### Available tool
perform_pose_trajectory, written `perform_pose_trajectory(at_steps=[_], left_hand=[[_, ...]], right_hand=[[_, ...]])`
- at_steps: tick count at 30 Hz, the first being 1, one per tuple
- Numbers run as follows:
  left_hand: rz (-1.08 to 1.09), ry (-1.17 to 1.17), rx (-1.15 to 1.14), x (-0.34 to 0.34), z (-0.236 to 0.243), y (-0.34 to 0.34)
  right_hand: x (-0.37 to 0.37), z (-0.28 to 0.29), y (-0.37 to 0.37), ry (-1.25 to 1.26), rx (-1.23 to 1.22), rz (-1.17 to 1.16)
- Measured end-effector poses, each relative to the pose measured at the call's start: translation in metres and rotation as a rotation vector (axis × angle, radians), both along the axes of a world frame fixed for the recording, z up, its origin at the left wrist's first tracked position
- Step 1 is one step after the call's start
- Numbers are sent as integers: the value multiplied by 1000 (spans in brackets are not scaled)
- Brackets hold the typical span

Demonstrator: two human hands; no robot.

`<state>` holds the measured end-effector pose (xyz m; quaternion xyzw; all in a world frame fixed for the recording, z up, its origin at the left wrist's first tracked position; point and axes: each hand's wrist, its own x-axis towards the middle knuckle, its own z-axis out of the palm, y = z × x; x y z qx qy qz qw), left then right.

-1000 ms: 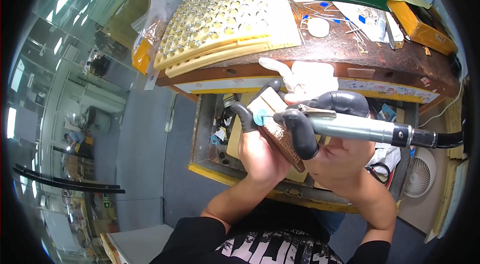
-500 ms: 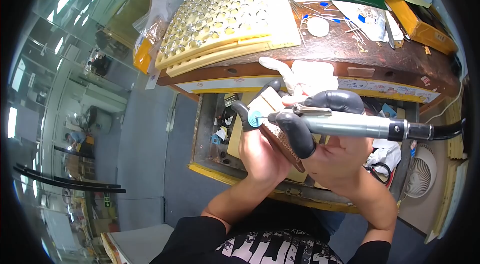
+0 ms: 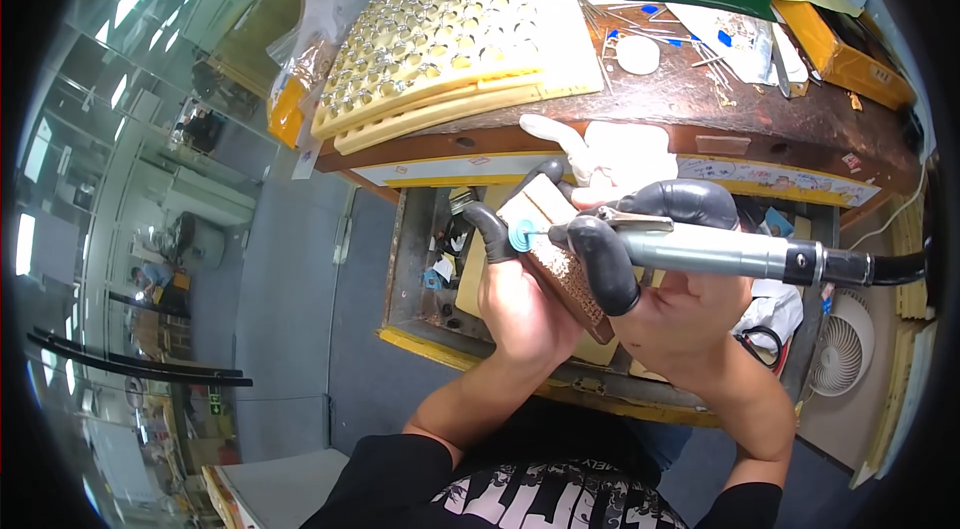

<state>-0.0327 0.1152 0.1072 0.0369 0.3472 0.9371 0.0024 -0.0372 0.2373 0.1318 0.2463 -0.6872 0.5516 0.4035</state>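
Note:
My left hand (image 3: 517, 314), with black finger covers on the thumb and a fingertip, is closed round a brown block (image 3: 572, 287) with a speckled, rough side and a pale upper end. My right hand (image 3: 685, 314), also in black finger covers, grips a silver rotary handpiece (image 3: 715, 251) between thumb and fingers. A black cable runs from its right end. On the handpiece's tip sits a light blue round disc (image 3: 522, 234), right over the block's pale end beside my left thumb; whether they touch I cannot tell. Any small piece between my left fingers is hidden.
A cream tray (image 3: 440, 39) of many ring-like shiny pieces stands on the bench (image 3: 680, 94), near loose thin tool bits and a white round lump (image 3: 637, 56). A white wrapped shape (image 3: 625, 149) juts from the bench edge. Below is an open drawer (image 3: 430, 339); a fan (image 3: 840, 344) stands right.
My right hand, the handpiece and its blue disc have shifted slightly right. The block's speckled side shows more now, and my left hand has barely moved.

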Motion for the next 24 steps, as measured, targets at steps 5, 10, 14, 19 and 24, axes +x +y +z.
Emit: perform_pose_trajectory(at_steps=[5, 10, 14, 19, 24], left_hand=[[-9, -10, 72, -1, 1, 2], [13, -24, 59, 0, 7, 6], [-155, 178, 113, -7, -12, -8], [-147, 178, 102, -7, -11, -4], [-138, 164, 143, -8, -14, -8]], right_hand=[[1, 3, -3, -4, -21, -12], [1, 1, 2, -10, 26, -15], [1, 5, -2, 5, 4, -27], [2, 2, 1, -44, -38, 12], [0, 3, 0, -1, -6, -14]])
